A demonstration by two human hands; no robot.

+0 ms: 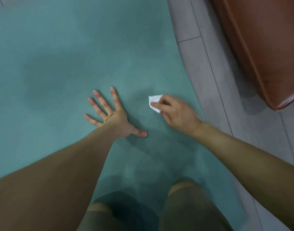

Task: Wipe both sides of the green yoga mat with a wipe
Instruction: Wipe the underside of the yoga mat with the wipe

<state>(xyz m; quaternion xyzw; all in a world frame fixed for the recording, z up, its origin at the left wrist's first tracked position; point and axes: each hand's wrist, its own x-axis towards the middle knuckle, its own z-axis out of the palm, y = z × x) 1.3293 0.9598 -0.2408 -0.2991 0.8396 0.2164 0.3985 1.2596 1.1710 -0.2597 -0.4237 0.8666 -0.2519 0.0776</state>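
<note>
The green yoga mat [72,52] lies flat on the floor and fills most of the view. My left hand [112,115] rests on it near the middle, palm down with the fingers spread and straight. To its right, my right hand [175,110] grips a small crumpled white wipe [153,101] and presses it onto the mat near the mat's right edge. The wipe sticks out past my fingertips. My right hand is slightly blurred.
Grey floor tiles [214,67] run along the mat's right edge. A brown leather seat [263,47] stands on the tiles at the upper right. My knees [181,205] rest on the mat at the bottom of the view.
</note>
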